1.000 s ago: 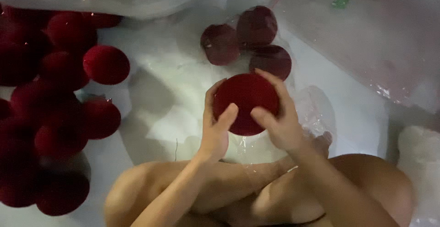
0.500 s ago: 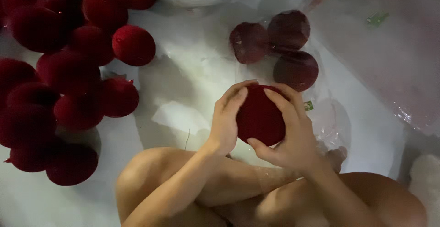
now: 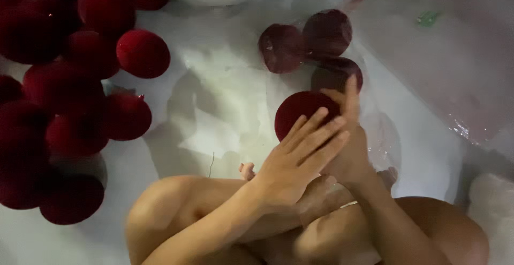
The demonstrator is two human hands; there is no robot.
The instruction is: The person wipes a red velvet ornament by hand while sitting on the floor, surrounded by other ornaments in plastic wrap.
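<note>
Head view, looking down at a seated person's bare knees and both hands over a white surface (image 3: 225, 99). The left hand (image 3: 294, 160) lay with its fingers (image 3: 316, 131) extended and close together, flat against the near face of a dark red, velvety ball (image 3: 300, 110). The right hand (image 3: 348, 152) gripped the same ball from its right side, the fingertips (image 3: 350, 91) curled over its upper edge. The ball was thus held between both hands, just above the knees and near the centre of the view.

Directly beyond it, a clear plastic bag (image 3: 383, 136) contained three darker red balls (image 3: 313, 43) in a tight cluster, touching one another; the held ball sat at the bag's near opening, though whether it was inside could not be told. At left lay a loose heap of red balls (image 3: 75, 99). At upper right stretched a larger sheet of clear plastic wrapping (image 3: 444, 67) carrying a small green mark (image 3: 428, 19), too blurred to read.
</note>
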